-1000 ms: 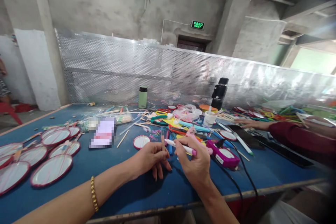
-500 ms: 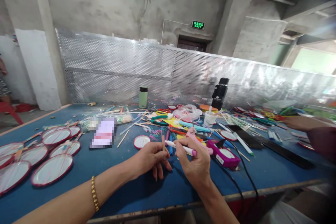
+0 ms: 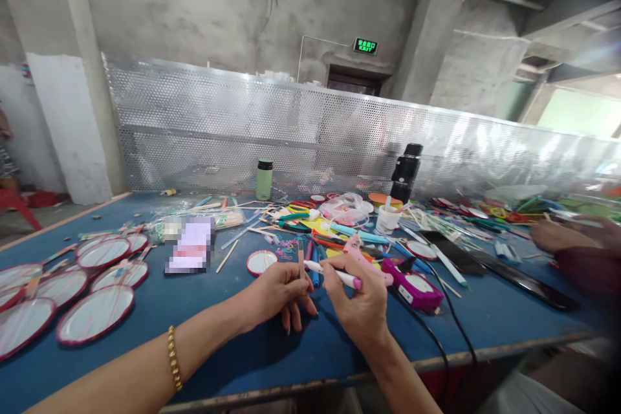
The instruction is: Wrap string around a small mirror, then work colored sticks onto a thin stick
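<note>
Holds a thin stick [image 3: 301, 255] upright in the curled left hand [image 3: 279, 294], lower centre, forearm across the blue surface [image 3: 194, 301]. Grips a white-pink pen [image 3: 316, 267] in the closed right hand [image 3: 361, 307], tip beside the stick. Hides the stick's lower end behind fingers.

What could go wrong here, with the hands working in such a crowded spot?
The thin stick pinched in the left hand could slip or snap under the pen held by the right hand. The right forearm might also snag the black cord and drag the purple corded tool.
</note>
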Action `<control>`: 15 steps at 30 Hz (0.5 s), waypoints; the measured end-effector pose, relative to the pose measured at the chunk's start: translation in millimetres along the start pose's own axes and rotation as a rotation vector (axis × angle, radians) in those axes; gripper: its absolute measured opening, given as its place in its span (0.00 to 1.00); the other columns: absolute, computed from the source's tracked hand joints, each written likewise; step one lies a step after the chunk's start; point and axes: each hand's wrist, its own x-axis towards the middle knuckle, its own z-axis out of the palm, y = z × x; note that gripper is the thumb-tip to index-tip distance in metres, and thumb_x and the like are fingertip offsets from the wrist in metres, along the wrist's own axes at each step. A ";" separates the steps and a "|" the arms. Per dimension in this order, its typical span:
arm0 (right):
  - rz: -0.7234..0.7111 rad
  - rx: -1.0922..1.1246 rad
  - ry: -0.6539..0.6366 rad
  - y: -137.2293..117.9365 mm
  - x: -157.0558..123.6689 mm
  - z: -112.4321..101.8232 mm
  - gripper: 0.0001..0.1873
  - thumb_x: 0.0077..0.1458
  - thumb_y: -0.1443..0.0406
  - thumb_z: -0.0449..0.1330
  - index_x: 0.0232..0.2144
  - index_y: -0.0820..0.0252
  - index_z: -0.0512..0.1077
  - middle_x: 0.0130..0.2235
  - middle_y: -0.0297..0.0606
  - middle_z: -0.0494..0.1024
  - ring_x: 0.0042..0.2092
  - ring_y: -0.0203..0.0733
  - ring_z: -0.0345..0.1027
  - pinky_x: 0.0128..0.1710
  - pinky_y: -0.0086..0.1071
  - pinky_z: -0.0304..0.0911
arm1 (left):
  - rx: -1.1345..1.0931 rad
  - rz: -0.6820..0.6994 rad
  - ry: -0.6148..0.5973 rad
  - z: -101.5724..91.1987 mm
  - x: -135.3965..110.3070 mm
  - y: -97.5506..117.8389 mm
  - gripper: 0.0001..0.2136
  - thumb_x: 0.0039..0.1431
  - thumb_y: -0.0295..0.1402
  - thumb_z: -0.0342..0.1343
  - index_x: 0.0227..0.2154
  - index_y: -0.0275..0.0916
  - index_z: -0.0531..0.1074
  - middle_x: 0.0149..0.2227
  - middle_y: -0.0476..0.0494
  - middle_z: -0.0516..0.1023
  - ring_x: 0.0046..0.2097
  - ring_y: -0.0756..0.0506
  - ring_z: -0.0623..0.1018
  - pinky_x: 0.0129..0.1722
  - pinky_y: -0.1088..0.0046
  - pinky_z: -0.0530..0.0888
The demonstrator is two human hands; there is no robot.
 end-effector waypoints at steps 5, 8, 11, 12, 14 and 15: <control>-0.001 -0.020 0.012 0.1 0.6 0.5 0.09 0.55 0.68 0.56 0.24 0.59 0.71 0.22 0.32 0.73 0.23 0.34 0.65 0.24 0.27 0.59 | -0.002 -0.006 0.009 0.3 -0.4 0.8 0.17 0.53 0.47 0.53 0.33 0.36 0.62 0.29 0.40 0.79 0.17 0.52 0.73 0.13 0.81 0.66; 0.015 -0.009 0.022 -0.7 1.1 0.3 0.09 0.56 0.68 0.56 0.25 0.59 0.71 0.21 0.31 0.72 0.22 0.34 0.64 0.24 0.28 0.60 | -0.008 -0.022 0.004 0.1 0.1 0.2 0.17 0.52 0.46 0.54 0.33 0.36 0.62 0.29 0.41 0.79 0.17 0.52 0.73 0.13 0.81 0.66; 0.001 0.002 0.012 -0.5 1.0 0.4 0.08 0.56 0.68 0.56 0.25 0.59 0.71 0.22 0.32 0.74 0.23 0.35 0.66 0.26 0.28 0.61 | -0.010 -0.015 0.003 0.2 -0.3 0.3 0.17 0.53 0.47 0.54 0.33 0.36 0.62 0.29 0.41 0.78 0.17 0.52 0.73 0.13 0.81 0.66; -0.002 0.003 0.004 -0.2 0.9 0.6 0.08 0.56 0.68 0.56 0.25 0.59 0.71 0.23 0.33 0.74 0.24 0.35 0.66 0.26 0.28 0.61 | -0.010 -0.010 0.002 0.4 -0.7 0.5 0.17 0.53 0.47 0.54 0.33 0.37 0.61 0.29 0.42 0.78 0.17 0.52 0.73 0.13 0.81 0.66; -0.001 -0.002 -0.007 0.6 0.6 0.9 0.08 0.56 0.68 0.55 0.25 0.59 0.71 0.23 0.33 0.75 0.25 0.35 0.67 0.26 0.28 0.62 | -0.009 -0.007 0.000 0.5 -1.3 1.2 0.17 0.53 0.47 0.54 0.33 0.37 0.61 0.29 0.42 0.79 0.17 0.52 0.73 0.14 0.81 0.66; 0.001 -0.006 -0.009 0.9 0.4 0.9 0.08 0.56 0.68 0.55 0.25 0.59 0.71 0.23 0.33 0.75 0.25 0.35 0.67 0.25 0.28 0.61 | -0.008 -0.009 0.000 0.5 -1.5 1.5 0.17 0.53 0.47 0.54 0.33 0.37 0.61 0.29 0.41 0.79 0.17 0.52 0.73 0.14 0.80 0.66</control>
